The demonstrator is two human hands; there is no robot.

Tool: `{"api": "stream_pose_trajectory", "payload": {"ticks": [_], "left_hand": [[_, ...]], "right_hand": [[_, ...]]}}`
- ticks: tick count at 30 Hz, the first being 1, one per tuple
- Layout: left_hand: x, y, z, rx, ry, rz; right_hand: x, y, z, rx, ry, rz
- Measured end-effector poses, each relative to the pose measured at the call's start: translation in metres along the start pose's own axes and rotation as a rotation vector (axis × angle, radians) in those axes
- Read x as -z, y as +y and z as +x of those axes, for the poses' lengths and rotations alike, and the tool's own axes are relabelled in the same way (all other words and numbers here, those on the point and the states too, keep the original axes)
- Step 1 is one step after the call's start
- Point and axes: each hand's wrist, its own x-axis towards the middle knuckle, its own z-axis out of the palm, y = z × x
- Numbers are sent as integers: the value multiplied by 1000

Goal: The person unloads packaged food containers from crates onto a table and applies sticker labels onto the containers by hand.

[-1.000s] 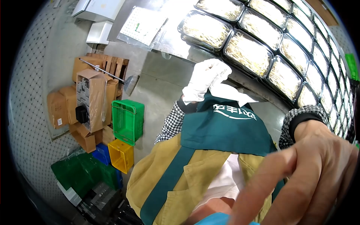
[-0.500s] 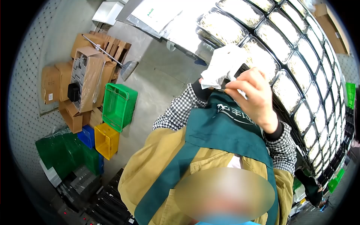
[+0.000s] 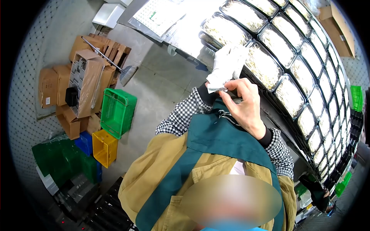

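A crumpled white sheet (image 3: 228, 63), thin like paper or film, is in front of my chest by the table edge. My left hand (image 3: 207, 83) is at its near left side, almost wholly hidden behind it; only a sliver of skin shows past the black cuff, and the sheet appears to rest in its grip. Thumb and fingers of my right hand (image 3: 246, 106) are closed in a pinch on the sheet's lower edge. Just beyond the sheet, clear packs of pale, thin sprout-like strands (image 3: 264, 65) stand in rows of black trays.
The white tabletop (image 3: 185, 38) bears a printed sheet (image 3: 158, 17) at its far left. On the floor to the left are a green crate (image 3: 119, 111), a yellow crate (image 3: 105, 148), cardboard boxes (image 3: 86, 88), a broom (image 3: 127, 73) and a wooden pallet (image 3: 119, 54).
My right hand has come down and left, its fingers now pinching the sheet's lower edge. The sheet has folded narrower. The whole view has shifted slightly.
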Motion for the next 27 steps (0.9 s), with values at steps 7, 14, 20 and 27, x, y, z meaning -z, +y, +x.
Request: {"api": "stream_pose_trajectory", "payload": {"ticks": [7,14,20,27], "left_hand": [[5,11,6,367,48,-391],[14,8,17,864,241,-1421],[65,29,17,873,-456,-1453],[62,52,23,917,-408,-1269]], "right_hand": [[4,-1,2,178,10,-3],[23,-10,10,441,185,-23],[29,31,15,-6,466,417],[41,26,25,-127,353,678]]}}
